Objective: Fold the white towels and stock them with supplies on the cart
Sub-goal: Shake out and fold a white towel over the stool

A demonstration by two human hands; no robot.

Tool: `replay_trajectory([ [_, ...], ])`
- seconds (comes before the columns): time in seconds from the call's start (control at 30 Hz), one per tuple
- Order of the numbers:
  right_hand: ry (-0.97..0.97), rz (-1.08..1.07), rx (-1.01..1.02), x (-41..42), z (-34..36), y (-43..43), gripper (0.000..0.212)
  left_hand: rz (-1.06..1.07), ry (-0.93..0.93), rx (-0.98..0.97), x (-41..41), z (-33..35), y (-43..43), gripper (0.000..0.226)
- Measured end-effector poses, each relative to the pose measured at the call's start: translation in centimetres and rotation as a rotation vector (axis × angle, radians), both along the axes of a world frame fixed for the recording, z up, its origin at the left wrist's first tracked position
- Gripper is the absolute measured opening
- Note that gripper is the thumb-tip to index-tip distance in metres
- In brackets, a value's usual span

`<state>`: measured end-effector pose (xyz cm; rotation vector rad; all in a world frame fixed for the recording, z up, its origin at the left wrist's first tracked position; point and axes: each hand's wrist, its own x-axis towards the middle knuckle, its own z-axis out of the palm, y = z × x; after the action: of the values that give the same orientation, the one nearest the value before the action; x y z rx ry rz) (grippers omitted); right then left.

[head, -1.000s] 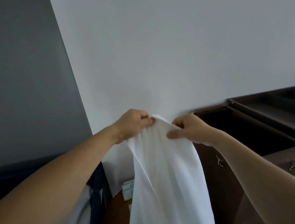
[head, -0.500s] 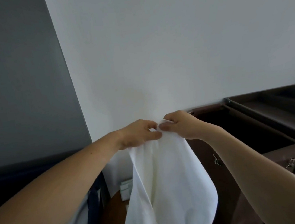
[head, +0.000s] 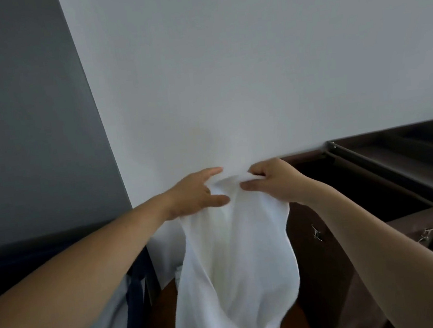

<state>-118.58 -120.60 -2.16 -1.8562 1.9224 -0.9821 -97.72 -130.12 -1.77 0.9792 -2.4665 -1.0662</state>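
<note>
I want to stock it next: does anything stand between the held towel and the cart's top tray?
Nothing visible: the left hand and right hand hold the white towel in open air, left of the cart.

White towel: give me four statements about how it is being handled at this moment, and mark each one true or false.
1. The left hand and the right hand both hold the white towel at its top edge. True.
2. The white towel lies folded flat on the cart. False: it hangs down loose and unfolded from the two hands, in the air.
3. The cart stands to the right of the hanging towel. True.
4. The two hands are spread wide apart, stretching the towel taut. False: they are close together, and the cloth bunches between them.
</note>
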Motion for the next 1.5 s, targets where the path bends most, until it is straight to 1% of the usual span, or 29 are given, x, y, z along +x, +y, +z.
replay_trajectory([
  [0.03,0.051,0.034,-0.002,0.6,0.4,-0.3,0.038,-0.040,0.006,0.029,-0.6,-0.4,0.4,0.060],
  [0.1,0.121,0.060,0.004,1.2,1.2,-0.5,0.028,-0.057,-0.010,0.046,-1.3,-0.8,0.5,0.033],
  [0.13,0.121,0.050,-0.003,1.1,1.5,-0.4,0.021,-0.044,-0.020,0.029,-1.2,-0.7,0.5,0.032],
  [0.17,0.096,0.029,-0.012,0.8,1.6,-0.2,0.017,-0.018,-0.016,0.010,-0.9,-0.7,0.3,0.036],
  [0.23,-0.025,-0.031,-0.010,-0.4,1.5,0.2,0.023,0.055,0.041,-0.008,-0.2,-0.3,-0.5,0.044],
  [0.3,-0.236,-0.049,0.002,-1.5,1.1,0.7,0.042,0.103,0.087,0.034,0.6,0.0,-1.0,0.040],
  [0.33,-0.339,-0.038,-0.008,-1.8,0.9,0.8,0.048,0.109,0.077,0.057,0.8,0.2,-1.1,0.037],
  [0.4,-0.511,-0.028,-0.076,-1.6,0.5,0.6,0.052,0.107,0.007,0.101,0.6,0.2,-1.2,0.029],
  [0.47,-0.602,-0.075,-0.152,-1.2,0.3,0.3,0.049,0.125,-0.064,0.197,0.4,0.1,-0.9,0.020],
  [0.53,-0.566,-0.181,-0.197,-0.9,0.0,0.0,0.040,0.143,-0.076,0.331,0.7,0.2,-0.6,0.023],
  [0.57,-0.486,-0.243,-0.208,-0.7,-0.4,-0.1,0.041,0.152,-0.035,0.405,0.9,0.4,-0.6,0.026],
  [0.63,-0.230,-0.317,-0.198,0.3,-1.0,-0.2,0.045,0.158,0.113,0.537,0.9,0.6,-0.6,0.028],
  [0.7,-0.024,-0.306,-0.200,2.2,-1.6,-0.4,0.048,0.134,0.275,0.633,0.2,0.9,-0.2,0.025],
  [0.73,0.032,-0.292,-0.210,3.2,-1.8,-0.5,0.048,0.122,0.342,0.665,-0.2,1.0,0.2,0.023],
  [0.87,0.161,-0.231,-0.256,5.6,-2.2,-0.8,0.046,0.139,0.527,0.713,-1.3,0.7,0.9,0.025],
  [0.93,0.224,-0.218,-0.273,6.0,-2.3,-0.7,0.044,0.152,0.570,0.738,-1.5,0.5,1.0,0.019],
  [0.97,0.224,-0.211,-0.283,6.1,-2.4,-0.7,0.042,0.160,0.595,0.755,-1.5,0.3,1.1,0.013],
  [1.03,0.151,-0.204,-0.301,6.1,-2.8,-0.8,0.038,0.189,0.670,0.780,-1.6,0.0,1.3,0.008],
  [1.1,0.044,-0.233,-0.312,6.1,-3.0,-0.9,0.036,0.195,0.741,0.775,-1.7,-0.6,1.5,0.014],
  [1.2,-0.048,-0.313,-0.337,6.3,-3.2,-1.3,0.035,0.177,0.806,0.729,-2.0,-1.6,2.0,0.030],
  [1.3,-0.091,-0.321,-0.363,6.7,-3.4,-1.6,0.036,0.270,0.868,0.688,-2.6,-1.9,2.3,0.028],
  [1.43,-0.124,-0.342,-0.388,6.7,-3.5,-1.9,0.035,0.448,0.841,0.615,-3.2,-1.8,2.2,0.019],
  [1.5,-0.083,-0.350,-0.406,6.6,-3.4,-2.0,0.036,0.477,0.824,0.594,-3.4,-1.7,2.3,0.016],
])
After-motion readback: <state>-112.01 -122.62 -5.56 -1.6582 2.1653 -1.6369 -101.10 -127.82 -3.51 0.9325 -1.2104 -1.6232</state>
